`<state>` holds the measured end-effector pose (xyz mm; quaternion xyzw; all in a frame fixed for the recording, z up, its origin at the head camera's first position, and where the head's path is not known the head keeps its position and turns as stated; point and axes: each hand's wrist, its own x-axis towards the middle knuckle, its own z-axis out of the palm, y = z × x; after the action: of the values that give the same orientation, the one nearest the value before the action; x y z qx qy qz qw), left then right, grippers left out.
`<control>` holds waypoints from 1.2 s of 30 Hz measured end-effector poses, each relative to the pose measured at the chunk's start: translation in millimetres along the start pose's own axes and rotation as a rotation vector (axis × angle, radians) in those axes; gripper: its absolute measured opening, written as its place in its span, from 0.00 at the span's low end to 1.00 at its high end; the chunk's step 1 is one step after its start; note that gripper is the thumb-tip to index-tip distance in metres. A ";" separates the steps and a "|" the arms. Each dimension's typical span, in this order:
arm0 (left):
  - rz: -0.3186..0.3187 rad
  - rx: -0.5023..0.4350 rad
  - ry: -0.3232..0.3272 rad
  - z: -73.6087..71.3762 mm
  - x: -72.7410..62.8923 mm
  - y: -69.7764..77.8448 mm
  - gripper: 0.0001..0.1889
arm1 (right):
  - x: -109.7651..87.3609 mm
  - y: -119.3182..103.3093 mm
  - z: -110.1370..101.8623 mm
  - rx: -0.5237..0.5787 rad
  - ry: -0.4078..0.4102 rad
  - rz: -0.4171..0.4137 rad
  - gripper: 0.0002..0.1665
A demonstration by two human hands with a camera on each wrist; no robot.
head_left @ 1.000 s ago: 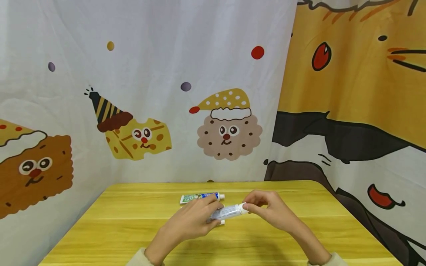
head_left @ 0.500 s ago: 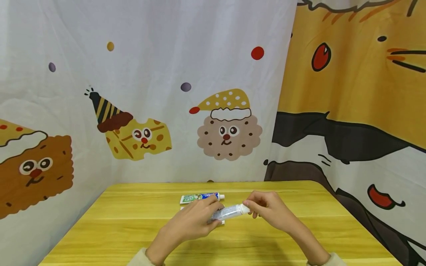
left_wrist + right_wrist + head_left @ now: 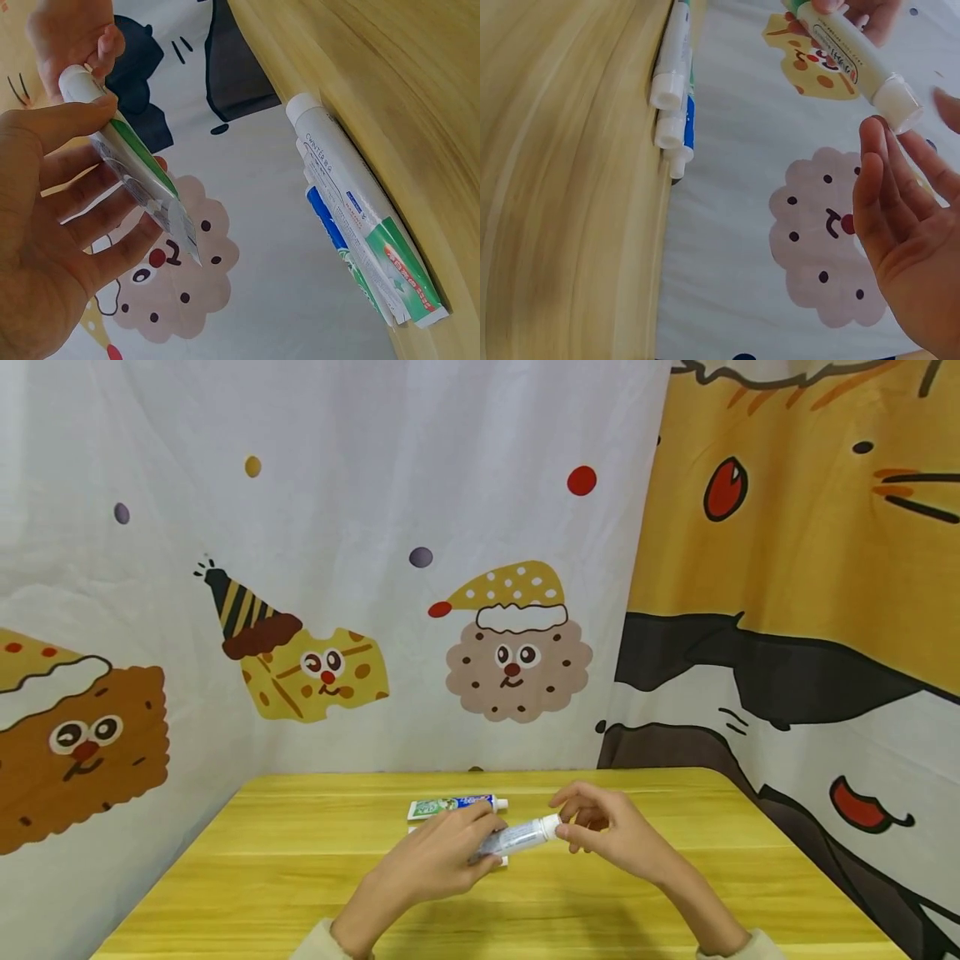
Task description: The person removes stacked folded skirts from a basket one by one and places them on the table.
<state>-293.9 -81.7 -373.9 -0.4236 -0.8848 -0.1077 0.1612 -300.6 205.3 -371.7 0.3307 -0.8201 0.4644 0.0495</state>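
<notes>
My left hand (image 3: 442, 852) grips a white and green toothpaste tube (image 3: 513, 839), held tilted with its white cap (image 3: 897, 103) pointing right. The thumb lies along one side of the tube in the left wrist view, fingers behind it. My right hand (image 3: 618, 839) is at the cap end with its fingers loosely bent. In the right wrist view its thumb stands off from the cap, while the fingertips (image 3: 875, 131) lie right beside the cap's end. Nothing is pinched between them.
On the yellow wood-grain table (image 3: 300, 852) three toothpaste tubes lie side by side behind the left hand. One is blue and green (image 3: 450, 807); the nearest is white and green (image 3: 364, 202). A cartoon-print curtain (image 3: 345, 485) hangs behind the table.
My right hand has loosened from the cap: its thumb and index finger, pinching the cap earlier, are now spread apart. The left hand and tube stay nearly in place.
</notes>
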 end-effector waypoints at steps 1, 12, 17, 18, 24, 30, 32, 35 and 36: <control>-0.001 0.002 -0.001 -0.2 0.0 -0.1 0.18 | -0.3 -0.1 -0.2 0.010 -0.009 -0.007 0.12; 0.000 0.008 -0.008 -3.1 -0.5 0.5 0.18 | -1.5 -3.3 1.7 -0.046 -0.021 0.029 0.07; 0.004 0.003 -0.007 -2.8 -0.9 0.5 0.18 | -1.2 -3.1 2.7 -0.092 -0.009 0.030 0.05; 0.004 0.001 -0.008 -2.7 -0.8 0.5 0.18 | -1.1 -2.8 2.9 -0.100 -0.006 0.027 0.06; 0.000 0.014 -0.013 -2.3 -0.3 0.5 0.18 | -0.8 -0.4 2.9 -0.103 0.015 0.019 0.08; -0.008 0.010 -0.024 -2.5 -0.5 0.8 0.18 | -2.2 -0.4 2.5 -0.084 0.001 -0.049 0.14; -0.009 0.005 -0.026 -2.6 -0.5 0.8 0.19 | -2.1 -1.0 2.8 -0.096 -0.003 -0.063 0.13; -0.010 0.005 -0.026 -3.0 -0.6 0.9 0.19 | -1.6 -1.7 3.1 -0.113 -0.005 -0.046 0.09; -0.009 0.006 -0.026 -3.1 -0.7 0.9 0.19 | -1.4 -2.0 3.1 -0.118 -0.006 -0.036 0.07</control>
<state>-292.3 -82.7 -371.2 -0.4206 -0.8890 -0.1004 0.1505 -297.7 202.8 -372.6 0.3431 -0.8402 0.4131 0.0750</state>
